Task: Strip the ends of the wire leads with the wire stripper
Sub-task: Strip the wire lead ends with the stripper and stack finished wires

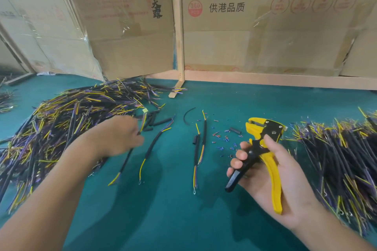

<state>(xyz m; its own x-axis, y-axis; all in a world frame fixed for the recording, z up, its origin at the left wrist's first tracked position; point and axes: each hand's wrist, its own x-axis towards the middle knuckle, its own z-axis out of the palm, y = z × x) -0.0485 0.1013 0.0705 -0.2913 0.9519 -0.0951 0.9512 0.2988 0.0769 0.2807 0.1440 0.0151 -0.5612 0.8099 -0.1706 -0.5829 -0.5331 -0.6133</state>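
My right hand (271, 171) grips a yellow and black wire stripper (263, 149), jaws pointing up and left, handles spread in my palm. My left hand (122, 134), blurred, pinches one black-sleeved wire lead (127, 159) whose yellow and purple ends hang below the hand and stick up above it. It hovers at the edge of the big pile of leads (61, 124) on the left. Between my hands two loose leads (152, 146) (199, 157) lie on the green table (163, 210).
A second pile of leads (342, 159) fills the right side. Small stripped insulation bits (224, 140) and short black sleeve pieces (157, 122) scatter mid-table. Cardboard boxes (265, 26) and a wooden post (179, 47) wall off the back.
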